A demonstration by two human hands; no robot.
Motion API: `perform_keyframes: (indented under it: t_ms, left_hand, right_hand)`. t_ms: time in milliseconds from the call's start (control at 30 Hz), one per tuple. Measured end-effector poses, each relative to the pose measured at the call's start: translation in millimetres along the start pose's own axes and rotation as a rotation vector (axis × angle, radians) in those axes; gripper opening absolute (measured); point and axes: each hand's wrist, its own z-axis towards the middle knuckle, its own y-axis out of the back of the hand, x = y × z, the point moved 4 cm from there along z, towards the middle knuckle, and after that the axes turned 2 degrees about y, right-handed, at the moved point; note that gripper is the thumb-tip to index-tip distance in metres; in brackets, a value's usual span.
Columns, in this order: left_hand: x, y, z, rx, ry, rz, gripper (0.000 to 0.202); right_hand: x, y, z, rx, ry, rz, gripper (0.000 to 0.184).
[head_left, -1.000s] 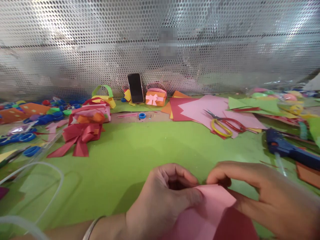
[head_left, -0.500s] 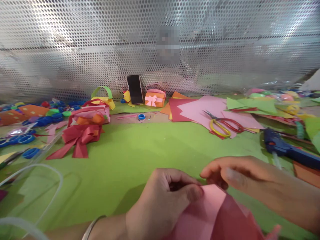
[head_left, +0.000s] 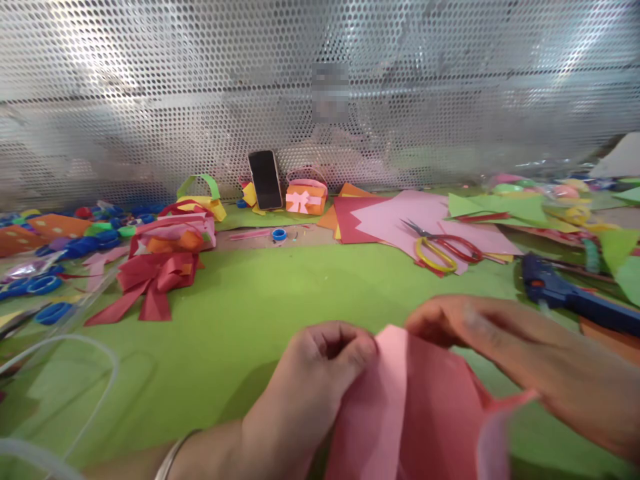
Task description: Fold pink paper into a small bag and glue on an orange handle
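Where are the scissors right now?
The scissors lie on pink paper at the right rear of the green mat, left of the blue glue gun.

Both hands are bare, no gloves or rings showing. The left hand (head_left: pixel 310 380) has a thin silvery bangle (head_left: pixel 170 457) at the wrist (sleeveless forearm); the right hand (head_left: pixel 505 353) is blurred.

The left hand (head_left: pixel 320 373) and right hand (head_left: pixel 500 347) pinched a folded pink and red paper (head_left: pixel 425 413) at six o'clock on the green bench (head_left: pixel 280 293); scissors (head_left: pixel 440 248) lay toward one o'clock.
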Motion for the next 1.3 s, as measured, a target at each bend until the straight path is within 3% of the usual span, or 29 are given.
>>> perform_keyframes:
  t_ms: [67, 133, 233, 333, 500, 633, 967, 1167, 1300]
  left_hand:
    - [0.9, 3.5, 2.8, -0.014, 0.001, -0.160, 0.031]
    - [0.9, 5.3, 5.6, -0.006, -0.014, -0.296, 0.037]
    - [2.2, 6.2, 8.5, 0.008, -0.009, -0.364, 0.040]
    - [2.2, 8.7, 9.0, -0.027, -0.037, -0.286, 0.038]
    - [-3.7, 10.0, 8.2, -0.041, -0.157, -0.070, 0.029]
    - [-5.4, 6.3, 10.5, 0.012, -0.158, 0.004, 0.027]
    - [-12.1, 6.8, 11.6, -0.147, -0.094, 0.194, 0.016]
    - [-16.5, 6.3, 9.4, -0.110, -0.251, 0.207, 0.012]
    - [-16.9, 3.7, 5.5, -0.083, -0.356, 0.246, 0.009]
  right_hand:
    - [-8.0, 10.4, 3.9, -0.133, -0.008, 0.132, 0.047]
    - [-14.3, 13.3, 9.4, -0.180, -0.028, 0.267, 0.051]
    - [-20.9, 7.3, 15.7, -0.135, -0.172, 0.342, 0.060]
    - [-20.9, 0.8, 17.1, -0.044, -0.254, 0.277, 0.052]
    - [-17.3, -6.0, 18.9, 0.091, -0.179, 0.197, 0.032]
    - [-14.7, -6.7, 21.3, -0.003, -0.152, 0.190, 0.032]
    - [5.9, -7.1, 18.8, -0.074, 0.021, 0.065, 0.020]
    - [3.8, -10.8, 15.5, -0.032, 0.024, -0.010, 0.025]
    - [6.1, -20.8, 12.0, -0.010, 0.079, -0.027, 0.016]
